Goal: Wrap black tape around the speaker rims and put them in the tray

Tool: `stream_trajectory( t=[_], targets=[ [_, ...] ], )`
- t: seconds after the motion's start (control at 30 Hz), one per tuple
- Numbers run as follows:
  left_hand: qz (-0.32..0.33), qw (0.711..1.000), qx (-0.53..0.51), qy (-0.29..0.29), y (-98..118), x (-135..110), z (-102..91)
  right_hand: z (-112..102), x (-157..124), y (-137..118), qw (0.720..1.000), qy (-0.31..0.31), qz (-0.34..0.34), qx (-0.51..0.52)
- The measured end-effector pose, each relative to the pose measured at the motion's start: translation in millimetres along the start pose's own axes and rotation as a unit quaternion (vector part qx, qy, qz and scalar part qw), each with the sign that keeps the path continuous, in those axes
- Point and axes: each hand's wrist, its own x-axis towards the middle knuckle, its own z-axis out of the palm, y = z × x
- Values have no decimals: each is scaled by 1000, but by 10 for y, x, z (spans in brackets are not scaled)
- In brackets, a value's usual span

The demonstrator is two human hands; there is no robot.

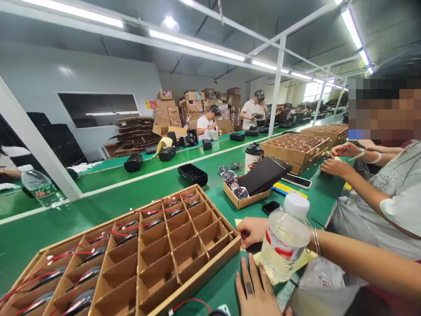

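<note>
- Two bare hands on a green bench [226,268], around 5 o'clock in the view.
- Left hand [258,292]: palm down, fingers spread wide, ring [249,288] on one finger; underside hidden.
- Right hand [253,229]: 12 o'clock of left, fingers curled narrow beside the tray corner; cannot tell whether it grips anything or touches the tray.
- Dark item [254,248] between the hands, mostly covered, cannot identify.
- Tray [210,270]: cardboard, divided, 9 o'clock of left hand, filling the view's 7 to 8 o'clock.
- Speakers [82,300] sit in compartments on the tray's 8 o'clock side and along its far edge; red wires [39,277] lie over the dividers.
- Loose speaker [223,310] at left hand's 8 o'clock, cut off by the view's bottom edge.
- Bottle [284,252]: clear, white cap, at left hand's 1 o'clock, partly hiding the right wrist.
- Yellow paper [302,261] under and beside bottle.
- Small box [253,201]: right hand's 12 o'clock, more speakers and black sheets [266,175] in it.
- Cup [254,162] just behind small box.
- Phone [297,181]: right hand's 2 o'clock.
- Black case [193,174]: right hand's 10 o'clock, beyond tray.
- Co-worker's hands [342,159]: view's 3 o'clock, near another divided box [297,164].
</note>
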Motion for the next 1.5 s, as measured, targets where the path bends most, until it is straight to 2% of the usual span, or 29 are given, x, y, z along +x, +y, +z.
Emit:
stream_trajectory(
  t=[0.2, 0.4, 0.6, 1.0, 1.27, 1.5],
  targets=[
    [45, 990, -8, -133, 20, 22, -259, -72, -59, -85, 999, -44, -12, -4],
    [41, 980, -16, -194, 35, 53, -323, -121, -89, -141, 998, -56, -23, -23],
    [44, 981, -23, -189, 33, 37, -329, -146, -101, -168, 998, -60, -11, -21],
    [44, 983, 0, -176, 39, 42, -341, -67, -81, -180, 997, -51, 49, 10],
    [44, 980, -6, -193, 41, 39, -338, 9, -106, -315, 996, 45, 8, -70],
    [38, 979, -16, -202, 41, 61, -364, -24, -100, -332, 993, 45, -5, -108]
  ],
)
